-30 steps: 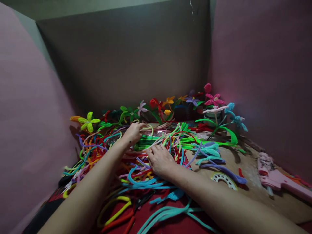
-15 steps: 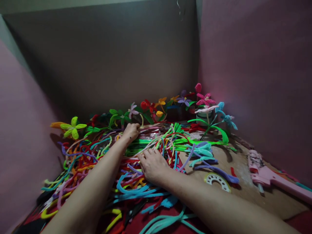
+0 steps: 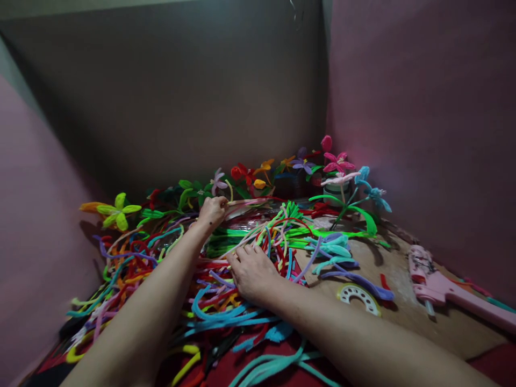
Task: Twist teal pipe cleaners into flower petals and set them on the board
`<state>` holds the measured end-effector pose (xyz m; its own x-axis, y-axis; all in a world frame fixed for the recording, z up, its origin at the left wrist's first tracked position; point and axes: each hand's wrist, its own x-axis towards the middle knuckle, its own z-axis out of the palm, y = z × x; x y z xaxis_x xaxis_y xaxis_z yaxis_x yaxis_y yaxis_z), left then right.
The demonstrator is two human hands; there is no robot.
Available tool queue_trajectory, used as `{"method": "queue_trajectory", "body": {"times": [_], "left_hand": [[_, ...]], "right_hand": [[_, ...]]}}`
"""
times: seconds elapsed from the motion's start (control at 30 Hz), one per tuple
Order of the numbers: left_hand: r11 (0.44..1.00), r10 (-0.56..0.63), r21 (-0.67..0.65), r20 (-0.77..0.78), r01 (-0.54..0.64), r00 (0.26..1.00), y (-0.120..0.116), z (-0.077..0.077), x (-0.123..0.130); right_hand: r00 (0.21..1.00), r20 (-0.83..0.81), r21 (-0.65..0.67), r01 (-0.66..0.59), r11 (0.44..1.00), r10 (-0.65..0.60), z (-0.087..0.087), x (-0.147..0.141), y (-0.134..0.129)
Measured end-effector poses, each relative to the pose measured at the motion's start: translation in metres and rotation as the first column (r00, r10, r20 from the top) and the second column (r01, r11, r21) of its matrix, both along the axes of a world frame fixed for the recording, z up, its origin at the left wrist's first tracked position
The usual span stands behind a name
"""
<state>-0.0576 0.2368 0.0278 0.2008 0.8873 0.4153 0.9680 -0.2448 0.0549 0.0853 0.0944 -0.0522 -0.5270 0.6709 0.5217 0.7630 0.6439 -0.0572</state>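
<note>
At the back of the heap, my left hand (image 3: pixel 213 211) is closed around the ends of some pale pink pipe cleaners (image 3: pixel 248 203), which stretch out to the right, slightly raised. My right hand (image 3: pixel 255 273) lies palm down on the nearer pile, its fingers slightly apart over multicoloured pipe cleaners (image 3: pixel 226 287); its thumb and palm side are hidden. Between the two hands sits a bundle of green pipe cleaners (image 3: pixel 228 241), partly under clear plastic wrapping (image 3: pixel 252 223). Blue pipe cleaners (image 3: pixel 217 317) curve just in front of my right hand.
Pipe-cleaner flowers line the back, among them a yellow-green one (image 3: pixel 120 212) and a pink one (image 3: pixel 337 162). A pink glue gun (image 3: pixel 439 287) and a white ring-shaped piece with holes (image 3: pixel 359 297) lie on the brown board (image 3: pixel 451 338). Dark-handled scissors (image 3: pixel 220 349) rest in front.
My left hand has moved slightly left and up, lifting the pale pink pipe cleaners off the heap. My right hand has stayed in nearly the same place.
</note>
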Motion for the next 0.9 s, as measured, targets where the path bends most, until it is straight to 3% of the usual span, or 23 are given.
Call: {"method": "queue_trajectory", "body": {"times": [0.33, 0.67, 0.9], "left_hand": [[0.997, 0.077, 0.037, -0.051, -0.075, 0.996, 0.001, -0.005, -0.002], [0.984, 0.162, -0.049, -0.160, -0.171, 0.974, -0.006, -0.013, -0.003], [0.984, 0.122, -0.097, -0.225, -0.147, 0.967, -0.024, -0.008, 0.016]], "right_hand": [[1.000, -0.017, 0.023, 0.002, 1.000, -0.002, -0.004, -0.002, 0.002], [1.000, -0.028, 0.020, -0.001, 1.000, 0.002, -0.003, -0.002, 0.001], [0.999, -0.049, -0.005, 0.003, 1.000, -0.003, -0.002, -0.002, 0.001]]}}
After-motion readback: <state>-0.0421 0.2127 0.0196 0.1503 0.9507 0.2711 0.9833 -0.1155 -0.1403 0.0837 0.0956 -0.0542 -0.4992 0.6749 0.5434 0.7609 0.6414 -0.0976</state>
